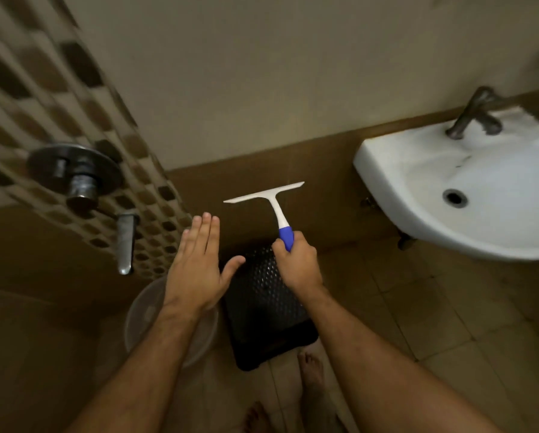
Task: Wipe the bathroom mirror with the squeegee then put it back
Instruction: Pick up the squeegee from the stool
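Observation:
My right hand (297, 264) is closed around the blue grip of a white squeegee (269, 198). Its T-shaped blade points up and away from me, tilted slightly, in front of the brown lower wall. My left hand (199, 264) hovers flat beside it, palm down, fingers together and thumb spread, holding nothing. No mirror is in view.
A black perforated stool (268, 326) stands on the floor under my hands, with a clear plastic basin (143, 317) to its left. A white wall sink (468, 189) with a metal tap (471, 114) is at right. A shower valve (74, 173) and spout (125, 242) jut from the tiled left wall. Bare feet (311, 376) show below.

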A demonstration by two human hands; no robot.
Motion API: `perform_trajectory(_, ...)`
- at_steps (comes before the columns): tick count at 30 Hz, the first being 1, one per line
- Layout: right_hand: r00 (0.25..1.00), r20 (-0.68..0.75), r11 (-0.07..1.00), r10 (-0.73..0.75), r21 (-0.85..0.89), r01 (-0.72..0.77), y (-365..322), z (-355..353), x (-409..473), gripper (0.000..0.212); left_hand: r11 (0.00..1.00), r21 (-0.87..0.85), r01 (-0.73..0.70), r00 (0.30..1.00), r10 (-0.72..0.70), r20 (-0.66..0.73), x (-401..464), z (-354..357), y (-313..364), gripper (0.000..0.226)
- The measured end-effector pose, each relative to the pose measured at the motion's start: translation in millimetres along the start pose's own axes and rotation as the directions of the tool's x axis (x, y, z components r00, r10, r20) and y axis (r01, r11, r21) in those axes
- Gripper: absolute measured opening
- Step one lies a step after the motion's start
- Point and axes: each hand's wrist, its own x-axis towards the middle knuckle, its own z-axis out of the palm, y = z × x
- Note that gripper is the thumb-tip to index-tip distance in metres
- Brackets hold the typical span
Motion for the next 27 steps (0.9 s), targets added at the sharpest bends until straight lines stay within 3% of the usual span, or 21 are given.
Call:
perform_trajectory(7, 0.975, -0.186, 0.991, -0.125, 0.029, 0.133, -64.3, -52.9, -34.0, 0.028, 0.996, 0.056, -0.065, 0.986, 0.073, -0.150, 10.8, -80.8, 11.5, 0.095)
perform_trajectory(14, 0.866, -0.426, 0.948, -0.263, 0.055, 0.315, -135.8, -134.9, -51.3, 0.032, 0.981, 0.028, -0.190, 0.914, 0.187, -0.359, 50.1, -172.3, 54.6, 0.096)
perform_trajectory(24, 0.586, -0.685, 0.803, -0.433, 0.001, 0.596, -221.0, -292.5, -55.0, 0.027, 0.913, 0.072, -0.400, 0.686, 0.351, -0.638, 120.4, -311.2, 151.1, 0.076)
perform_trajectory(27, 0.502, -0.740, 0.757, -0.447, -0.014, 0.654, -241.0, -349.5, -48.0, 0.026, 0.895, 0.111, -0.433, 0.590, 0.374, -0.716, 140.3, -354.6, 192.6, 0.066)
